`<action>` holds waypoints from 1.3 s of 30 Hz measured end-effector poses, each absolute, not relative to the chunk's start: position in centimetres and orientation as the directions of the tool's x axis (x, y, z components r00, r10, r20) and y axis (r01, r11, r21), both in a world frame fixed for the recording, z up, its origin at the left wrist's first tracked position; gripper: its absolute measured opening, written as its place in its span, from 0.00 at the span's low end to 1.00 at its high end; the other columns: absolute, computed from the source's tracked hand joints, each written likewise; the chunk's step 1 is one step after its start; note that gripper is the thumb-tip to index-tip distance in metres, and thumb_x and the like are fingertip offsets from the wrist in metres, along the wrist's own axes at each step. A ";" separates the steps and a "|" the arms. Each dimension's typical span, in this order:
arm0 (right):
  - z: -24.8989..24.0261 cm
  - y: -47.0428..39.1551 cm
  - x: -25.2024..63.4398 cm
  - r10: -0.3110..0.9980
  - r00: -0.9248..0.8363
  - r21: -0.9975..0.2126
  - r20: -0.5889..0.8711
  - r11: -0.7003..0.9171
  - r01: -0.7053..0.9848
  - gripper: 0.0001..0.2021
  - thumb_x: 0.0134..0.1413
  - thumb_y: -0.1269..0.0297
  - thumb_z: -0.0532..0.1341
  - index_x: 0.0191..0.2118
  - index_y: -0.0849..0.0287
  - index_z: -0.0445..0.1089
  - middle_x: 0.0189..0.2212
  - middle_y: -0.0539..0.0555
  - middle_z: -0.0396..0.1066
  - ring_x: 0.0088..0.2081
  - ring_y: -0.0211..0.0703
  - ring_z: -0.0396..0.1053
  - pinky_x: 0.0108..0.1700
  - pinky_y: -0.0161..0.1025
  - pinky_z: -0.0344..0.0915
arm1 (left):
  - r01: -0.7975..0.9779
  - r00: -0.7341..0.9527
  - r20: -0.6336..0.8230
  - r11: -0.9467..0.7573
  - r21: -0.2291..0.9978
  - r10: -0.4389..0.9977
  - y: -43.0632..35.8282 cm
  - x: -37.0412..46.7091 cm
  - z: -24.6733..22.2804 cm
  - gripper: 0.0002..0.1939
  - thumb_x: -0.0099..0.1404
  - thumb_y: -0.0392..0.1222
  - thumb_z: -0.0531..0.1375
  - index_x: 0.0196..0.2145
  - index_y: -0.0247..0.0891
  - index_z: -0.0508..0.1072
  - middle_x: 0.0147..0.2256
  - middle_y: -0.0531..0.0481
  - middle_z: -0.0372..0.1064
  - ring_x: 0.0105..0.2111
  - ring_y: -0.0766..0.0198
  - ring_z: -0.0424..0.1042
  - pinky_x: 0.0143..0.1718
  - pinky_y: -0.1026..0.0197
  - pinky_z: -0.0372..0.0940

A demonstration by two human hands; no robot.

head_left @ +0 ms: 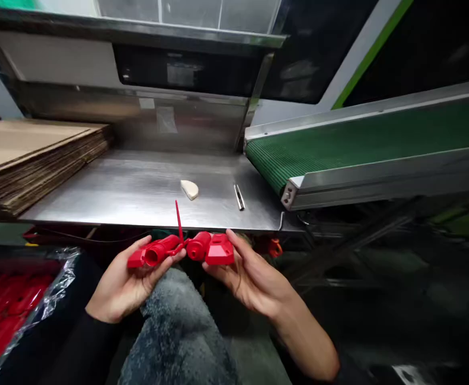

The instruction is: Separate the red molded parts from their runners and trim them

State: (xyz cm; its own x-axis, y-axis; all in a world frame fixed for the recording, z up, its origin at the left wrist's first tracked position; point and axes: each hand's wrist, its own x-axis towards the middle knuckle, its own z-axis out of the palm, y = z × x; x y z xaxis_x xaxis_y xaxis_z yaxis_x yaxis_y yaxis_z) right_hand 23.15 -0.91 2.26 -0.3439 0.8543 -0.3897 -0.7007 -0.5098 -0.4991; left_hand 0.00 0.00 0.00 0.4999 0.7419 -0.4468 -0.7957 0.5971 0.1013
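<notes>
Dim, soft-focus view; overhead light glares off the steel table [138,187], edges beyond it dark, smeared, bent.

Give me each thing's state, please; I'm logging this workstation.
left hand: gripping a red tube part
right hand: gripping a red capped part
cardboard stack: flat, piled
green conveyor belt: bare
steel table: holds a white scrap and metal piece

Bright red plastic parts [182,249], ribbed green conveyor belt [362,141], brushed silver table [138,187], brown cardboard stack [30,155]
</notes>
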 end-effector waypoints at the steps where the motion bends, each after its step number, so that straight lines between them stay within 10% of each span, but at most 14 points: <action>1: 2.2 -0.9 23.1 0.855 -0.342 -0.494 -0.390 -0.507 -0.706 0.19 0.63 0.62 0.56 0.49 0.76 0.67 0.38 0.66 0.75 0.35 0.50 0.76 0.39 0.44 0.76 | -0.816 0.457 -0.449 0.563 0.130 0.767 0.0 0.2 0.2 0.27 0.72 0.39 0.49 0.61 0.15 0.56 0.50 0.16 0.65 0.51 0.30 0.66 0.39 0.51 0.76; 15: -2.9 1.5 24.9 0.861 -0.409 -0.399 -0.303 -0.504 -0.766 0.16 0.43 0.63 0.72 0.40 0.61 0.74 0.30 0.51 0.77 0.30 0.35 0.75 0.33 0.26 0.73 | -0.858 0.444 -0.188 0.476 0.191 0.876 -1.2 2.4 2.6 0.20 0.71 0.43 0.53 0.39 0.18 0.74 0.44 0.27 0.72 0.59 0.29 0.53 0.59 0.37 0.57; 30: -2.4 0.4 24.2 0.905 -0.414 -0.586 -0.099 -0.389 -0.710 0.14 0.57 0.56 0.62 0.46 0.59 0.72 0.39 0.51 0.77 0.35 0.37 0.75 0.34 0.30 0.73 | -0.767 0.397 -0.127 0.404 0.498 0.909 -2.8 1.7 2.4 0.22 0.72 0.41 0.51 0.63 0.41 0.58 0.52 0.33 0.69 0.47 0.40 0.72 0.49 0.24 0.58; 39: -3.1 0.1 25.5 0.890 -0.428 -0.822 0.154 -0.126 -0.556 0.23 0.51 0.65 0.67 0.54 0.61 0.67 0.47 0.61 0.72 0.47 0.48 0.72 0.48 0.43 0.68 | -0.774 0.356 -0.111 0.360 0.521 0.928 -3.5 0.9 0.7 0.28 0.70 0.54 0.52 0.65 0.62 0.48 0.47 0.49 0.73 0.51 0.52 0.70 0.54 0.48 0.61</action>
